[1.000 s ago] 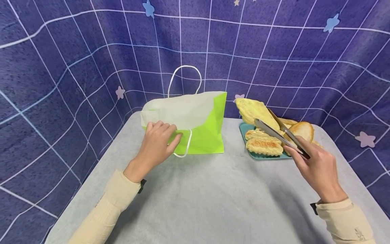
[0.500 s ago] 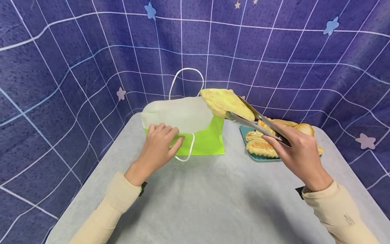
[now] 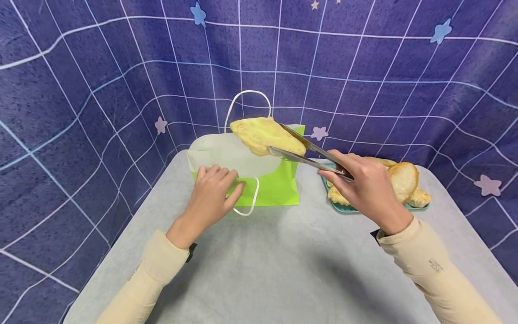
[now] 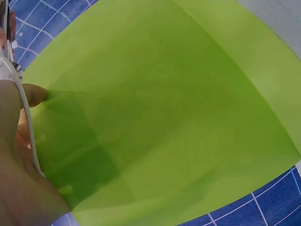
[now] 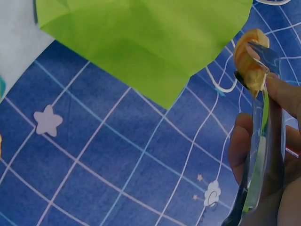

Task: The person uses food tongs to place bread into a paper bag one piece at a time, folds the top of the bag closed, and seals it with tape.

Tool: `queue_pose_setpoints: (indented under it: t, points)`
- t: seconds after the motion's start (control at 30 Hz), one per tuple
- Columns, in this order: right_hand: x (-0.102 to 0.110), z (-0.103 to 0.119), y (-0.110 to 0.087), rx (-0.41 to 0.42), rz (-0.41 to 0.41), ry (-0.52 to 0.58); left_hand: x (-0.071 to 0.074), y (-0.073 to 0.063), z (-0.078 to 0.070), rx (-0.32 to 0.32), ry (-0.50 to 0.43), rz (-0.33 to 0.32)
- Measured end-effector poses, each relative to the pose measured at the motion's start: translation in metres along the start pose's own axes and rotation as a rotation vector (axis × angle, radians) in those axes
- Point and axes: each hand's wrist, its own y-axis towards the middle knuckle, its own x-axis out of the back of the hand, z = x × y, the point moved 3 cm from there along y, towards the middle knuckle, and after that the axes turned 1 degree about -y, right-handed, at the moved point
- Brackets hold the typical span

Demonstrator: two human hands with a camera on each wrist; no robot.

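In the head view, my left hand [image 3: 212,193] grips the near rim of a green paper bag [image 3: 277,189], fingers over the white inside and thumb outside. The left wrist view shows the bag's green outer side [image 4: 164,103], with a white cord handle over the hand. My right hand [image 3: 372,189] holds metal tongs [image 3: 299,159]. Pinched between their tips is a pale yellow, flattish pastry [image 3: 263,135], which overlaps the bag's mouth in the head view. Side-on in the right wrist view, that pastry [image 5: 251,61] looks curved and golden.
A teal tray [image 3: 344,209] with several breads and pastries stands at the right, partly hidden by my right hand. The bag's far white handle [image 3: 247,92] stands up. Behind the grey tabletop [image 3: 259,270] hangs a blue starry curtain [image 3: 344,58].
My right hand has carried the pastry in the tongs leftward from over the tray to the bag's mouth. The left hand has kept its grip on the bag's rim.
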Motion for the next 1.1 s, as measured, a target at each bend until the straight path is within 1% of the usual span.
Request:
queue_pose_setpoints:
  t: [0.27,0.43,0.53,0.87,1.1]
  points:
    - [-0.013,0.004,0.012,0.036,0.053,0.010,0.002,-0.001,-0.002,0.001,-0.006,-0.013]
    - [-0.019,0.005,0.015,0.024,0.094,0.017,0.002,-0.002,-0.002,0.003,-0.009,-0.017]
    - [-0.021,0.004,0.015,0.007,0.105,0.011,0.001,-0.002,-0.001,0.003,-0.014,-0.019]
    - [-0.016,-0.002,0.005,-0.053,0.113,-0.023,0.001,-0.002,-0.003,-0.002,-0.019,-0.004]
    - [-0.008,-0.012,-0.005,-0.057,0.074,-0.022,-0.001,-0.002,-0.003,0.002,-0.025,-0.016]
